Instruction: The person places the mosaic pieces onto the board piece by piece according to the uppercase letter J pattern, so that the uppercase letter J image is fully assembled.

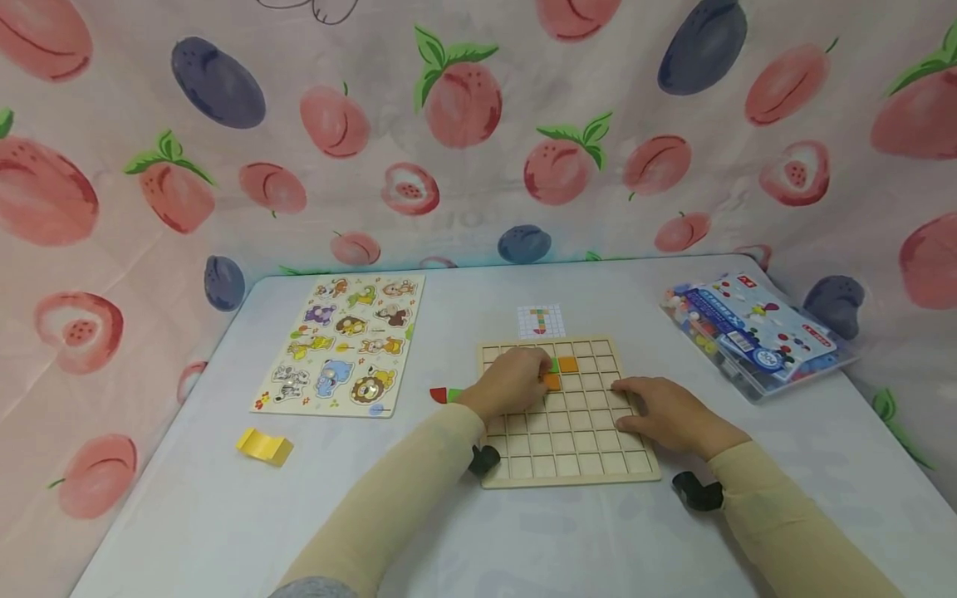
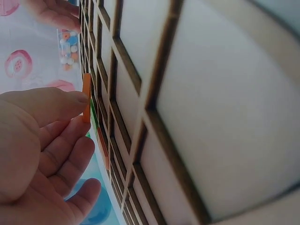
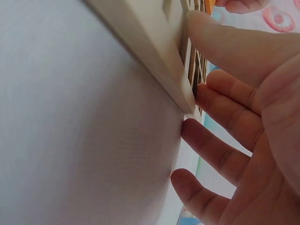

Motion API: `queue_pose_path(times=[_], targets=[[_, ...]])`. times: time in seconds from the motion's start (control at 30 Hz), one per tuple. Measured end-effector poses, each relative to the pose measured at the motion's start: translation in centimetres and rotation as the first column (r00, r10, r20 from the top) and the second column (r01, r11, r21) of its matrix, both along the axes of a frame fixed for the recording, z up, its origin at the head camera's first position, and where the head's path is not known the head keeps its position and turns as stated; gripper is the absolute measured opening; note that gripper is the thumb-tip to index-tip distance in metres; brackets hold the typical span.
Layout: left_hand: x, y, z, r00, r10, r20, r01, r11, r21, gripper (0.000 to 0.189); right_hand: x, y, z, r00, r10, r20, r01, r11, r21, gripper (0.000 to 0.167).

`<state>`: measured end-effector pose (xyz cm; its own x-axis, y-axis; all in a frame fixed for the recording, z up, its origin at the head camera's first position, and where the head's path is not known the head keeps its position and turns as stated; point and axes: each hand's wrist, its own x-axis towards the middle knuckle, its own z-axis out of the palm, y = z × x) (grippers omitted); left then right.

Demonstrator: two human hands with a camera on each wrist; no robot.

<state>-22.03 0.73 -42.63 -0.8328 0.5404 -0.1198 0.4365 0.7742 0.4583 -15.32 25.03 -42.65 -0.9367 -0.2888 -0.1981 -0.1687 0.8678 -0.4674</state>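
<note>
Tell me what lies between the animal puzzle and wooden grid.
In the head view, a red piece and a green piece lie between them; the left hand and sleeve, crossing onto the grid, may hide more.

One gridded board (image 1: 581,442), one animal puzzle (image 1: 351,353), one pattern card (image 1: 554,326), one plastic box (image 1: 757,328), one yellow block (image 1: 265,447), two orange tiles (image 1: 569,365), two green pieces (image 1: 453,395) and one red piece (image 1: 439,395) are visible.
</note>
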Motion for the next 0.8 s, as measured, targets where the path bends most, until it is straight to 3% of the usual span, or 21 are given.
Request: queue_pose_path(times=[0.8], targets=[[-0.05, 0.59, 0.13, 1.000, 0.004, 0.000, -0.004, 0.999, -0.050, 0.033, 0.07, 0.08, 0.09, 1.000, 0.014, -0.019, -0.014, 1.000, 0.003, 0.058]])
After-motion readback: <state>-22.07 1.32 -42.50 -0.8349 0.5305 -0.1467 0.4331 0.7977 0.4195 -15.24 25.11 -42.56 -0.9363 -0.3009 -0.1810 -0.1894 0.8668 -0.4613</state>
